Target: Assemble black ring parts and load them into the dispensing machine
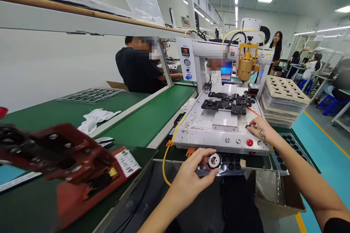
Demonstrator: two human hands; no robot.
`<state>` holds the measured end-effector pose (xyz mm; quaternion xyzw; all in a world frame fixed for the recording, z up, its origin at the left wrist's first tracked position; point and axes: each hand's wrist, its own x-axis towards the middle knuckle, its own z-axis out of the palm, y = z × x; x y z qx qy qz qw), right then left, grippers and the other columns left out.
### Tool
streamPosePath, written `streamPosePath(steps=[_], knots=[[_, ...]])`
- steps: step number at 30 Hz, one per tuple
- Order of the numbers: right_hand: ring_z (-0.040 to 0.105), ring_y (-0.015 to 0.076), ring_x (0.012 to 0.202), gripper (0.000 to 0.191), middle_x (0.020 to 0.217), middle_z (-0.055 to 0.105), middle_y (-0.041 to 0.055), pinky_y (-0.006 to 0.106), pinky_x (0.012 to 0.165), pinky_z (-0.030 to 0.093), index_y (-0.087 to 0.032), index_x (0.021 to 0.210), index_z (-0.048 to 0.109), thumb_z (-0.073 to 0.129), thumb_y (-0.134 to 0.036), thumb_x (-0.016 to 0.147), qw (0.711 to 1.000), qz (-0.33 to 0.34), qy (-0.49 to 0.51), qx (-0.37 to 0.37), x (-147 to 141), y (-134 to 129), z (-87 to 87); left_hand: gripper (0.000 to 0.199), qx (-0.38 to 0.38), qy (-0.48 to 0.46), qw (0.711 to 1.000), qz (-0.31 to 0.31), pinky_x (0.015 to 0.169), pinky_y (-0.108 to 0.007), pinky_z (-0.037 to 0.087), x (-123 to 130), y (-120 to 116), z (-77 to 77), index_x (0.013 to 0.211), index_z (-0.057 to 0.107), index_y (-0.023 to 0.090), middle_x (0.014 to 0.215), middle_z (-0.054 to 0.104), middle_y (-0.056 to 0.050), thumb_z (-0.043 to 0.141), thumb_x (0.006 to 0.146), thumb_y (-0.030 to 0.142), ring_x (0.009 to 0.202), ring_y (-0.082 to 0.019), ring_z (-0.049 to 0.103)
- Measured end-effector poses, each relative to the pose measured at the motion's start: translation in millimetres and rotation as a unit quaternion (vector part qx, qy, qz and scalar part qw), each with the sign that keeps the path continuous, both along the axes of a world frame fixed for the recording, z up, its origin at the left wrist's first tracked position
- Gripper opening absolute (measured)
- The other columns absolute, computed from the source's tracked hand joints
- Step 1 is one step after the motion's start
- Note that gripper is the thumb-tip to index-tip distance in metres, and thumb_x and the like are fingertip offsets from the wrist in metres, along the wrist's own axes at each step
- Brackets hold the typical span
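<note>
My left hand (188,174) pinches a small round part (214,161) between thumb and fingers, in front of the machine's near edge. The part has a black rim and a silvery face with openings in it. Over the right side of the white machine bed (199,131), my right hand (261,130) has its fingertips closed on a small black piece (247,126), whose kind I cannot make out. Beyond it lies a black jointed fixture (225,102) on the bed. A golden dispensing head (246,66) hangs above this fixture.
A red hand press (82,174) stands at the left, close to me. Trays of black discs (233,164) lie below the machine's front. Stacked beige trays (287,91) stand at its right, above an open cardboard box (292,200). A green conveyor (147,116) runs along the left; co-workers sit beyond.
</note>
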<state>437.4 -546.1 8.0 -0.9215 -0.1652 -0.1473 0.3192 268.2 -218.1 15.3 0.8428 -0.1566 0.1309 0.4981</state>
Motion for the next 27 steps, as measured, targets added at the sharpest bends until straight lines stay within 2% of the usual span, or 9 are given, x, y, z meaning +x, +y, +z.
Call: streamPosePath(steps=[3,5,8,11,13,16,19,23,27], knots=[[0.064,0.0216,0.064,0.016,0.066,0.066,0.001,0.033,0.066,0.05,-0.02,0.082,0.067,0.077,-0.032,0.084,0.998,0.011,0.069,0.001,10.0,3.1,4.3,0.036,-0.055,0.057,0.997,-0.008,0.083,-0.036,0.062,-3.8,-1.0,-6.7,0.119,0.075,0.024,0.095,0.072,-0.002,0.076,0.084,0.027,0.085,-0.02,0.071],[0.058,0.0182,0.053,0.017,0.058,0.063,-0.0021,0.03,0.056,0.044,-0.02,0.083,0.066,0.075,-0.035,0.085,0.995,0.019,0.1,0.011,8.5,1.0,11.2,0.041,-0.147,0.129,0.98,-0.04,0.09,-0.04,0.064,-6.9,-0.9,-15.1,0.124,0.071,0.022,0.1,0.077,-0.004,0.079,0.084,0.028,0.092,-0.022,0.076],[0.062,0.0183,0.06,0.021,0.067,0.069,0.0005,0.03,0.059,0.045,-0.021,0.082,0.067,0.075,-0.039,0.086,0.992,0.039,0.113,0.031,-6.4,-1.4,24.5,0.05,-0.3,0.229,0.922,-0.084,0.098,-0.043,0.064,-11.0,-2.7,-28.9,0.128,0.065,0.02,0.106,0.081,-0.008,0.086,0.083,0.029,0.101,-0.026,0.081],[0.066,0.0193,0.069,0.024,0.08,0.074,0.0028,0.031,0.064,0.049,-0.022,0.089,0.068,0.073,-0.045,0.091,0.989,0.067,0.119,0.063,-37.9,7.5,29.5,0.054,-0.382,0.268,0.881,-0.077,0.099,-0.041,0.065,-16.9,-7.6,-38.5,0.124,0.065,0.019,0.11,0.083,-0.01,0.094,0.078,0.026,0.107,-0.028,0.082],[0.066,0.0192,0.069,0.029,0.078,0.073,0.0021,0.032,0.064,0.05,-0.022,0.095,0.067,0.073,-0.05,0.094,0.978,0.085,0.131,0.136,-66.7,21.4,24.2,0.057,-0.416,0.286,0.861,-0.063,0.1,-0.039,0.065,-23.1,-11.5,-41.9,0.122,0.067,0.019,0.111,0.084,-0.011,0.098,0.074,0.023,0.108,-0.028,0.082],[0.064,0.0184,0.064,0.034,0.07,0.068,-0.0002,0.032,0.062,0.052,-0.023,0.104,0.07,0.076,-0.055,0.095,0.944,0.098,0.164,0.271,-111.5,47.1,8.9,0.065,-0.459,0.318,0.828,-0.051,0.1,-0.038,0.064,-33.8,-16.1,-44.4,0.123,0.069,0.018,0.11,0.085,-0.012,0.103,0.068,0.02,0.108,-0.029,0.083],[0.062,0.0168,0.059,0.035,0.069,0.066,-0.0007,0.031,0.057,0.052,-0.024,0.112,0.075,0.076,-0.055,0.096,0.918,0.109,0.212,0.317,-141.6,68.9,-3.0,0.069,-0.498,0.347,0.793,-0.054,0.1,-0.041,0.064,-42.7,-16.9,-45.5,0.129,0.072,0.015,0.116,0.084,-0.016,0.104,0.069,0.028,0.111,-0.032,0.081],[0.062,0.0153,0.054,0.034,0.065,0.067,-0.0015,0.031,0.057,0.053,-0.023,0.112,0.079,0.08,-0.052,0.093,0.898,0.127,0.253,0.336,-147.5,86.2,-7.7,0.06,-0.527,0.361,0.768,-0.04,0.108,-0.047,0.06,-49.8,-14.4,-43.4,0.136,0.072,0.013,0.125,0.081,-0.02,0.089,0.089,0.045,0.118,-0.034,0.079],[0.063,0.0157,0.049,0.037,0.06,0.068,-0.0017,0.031,0.053,0.054,-0.021,0.099,0.076,0.091,-0.05,0.083,0.859,0.128,0.308,0.389,-141.3,93.6,-14.5,0.054,-0.548,0.346,0.761,-0.024,0.113,-0.051,0.057,-55.1,-12.8,-41.3,0.135,0.073,0.013,0.124,0.082,-0.018,0.087,0.092,0.042,0.12,-0.035,0.078]])
